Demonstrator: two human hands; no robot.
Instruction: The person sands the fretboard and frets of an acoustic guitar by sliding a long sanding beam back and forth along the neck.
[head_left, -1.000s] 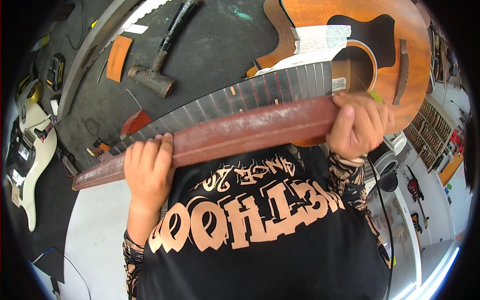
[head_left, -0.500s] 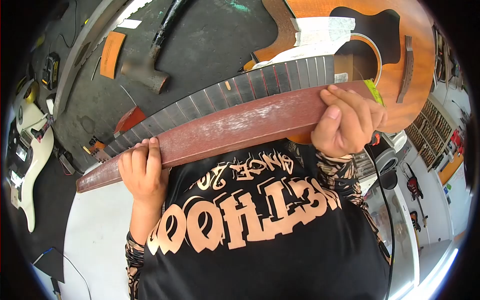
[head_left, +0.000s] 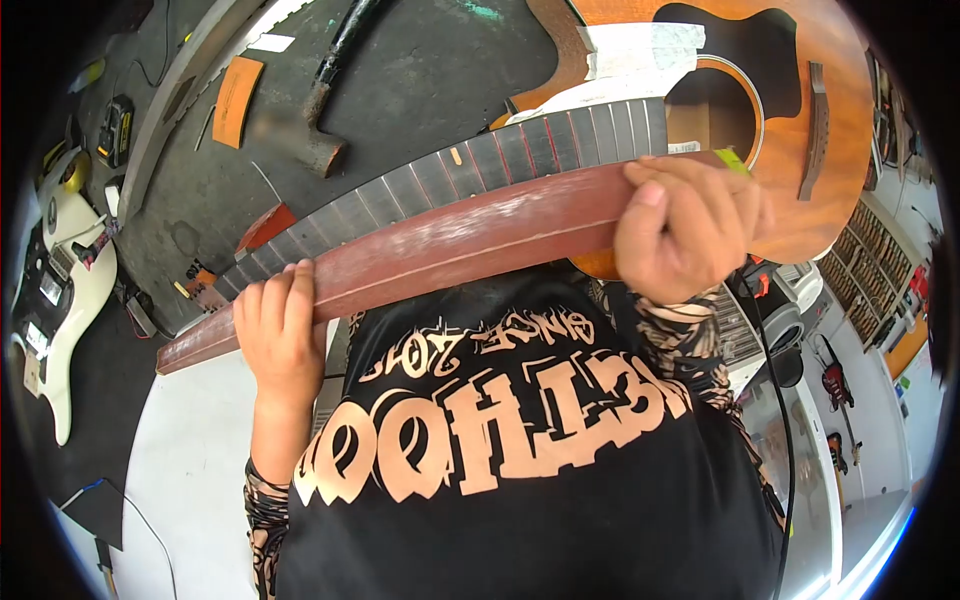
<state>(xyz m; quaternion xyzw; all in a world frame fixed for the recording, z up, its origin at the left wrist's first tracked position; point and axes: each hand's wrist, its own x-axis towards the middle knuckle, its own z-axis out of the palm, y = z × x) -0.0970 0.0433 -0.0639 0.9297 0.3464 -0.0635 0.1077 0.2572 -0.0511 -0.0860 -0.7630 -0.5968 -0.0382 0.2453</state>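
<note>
A long reddish-brown beam, which looks like a sanding beam with pale scuffs on its face, lies along the near side of a guitar fretboard. Near its left end, my left hand is closed over it, fingers on the top edge. My right hand grips the right end, close to a yellow-green patch. Part of the fretboard is hidden behind the beam, and I cannot tell whether they touch. The acoustic guitar's brown body extends right, with white tape beside the soundhole.
On the dark bench lie an orange curved piece, a blurred hammer-like neck support and a red wedge-shaped piece. A white guitar body is at far left. A black cable hangs at the right.
The beam has rolled a little, showing more of its lower side. My right hand has shifted slightly left and up with it; the left hand keeps its hold. The view has shifted slightly.
</note>
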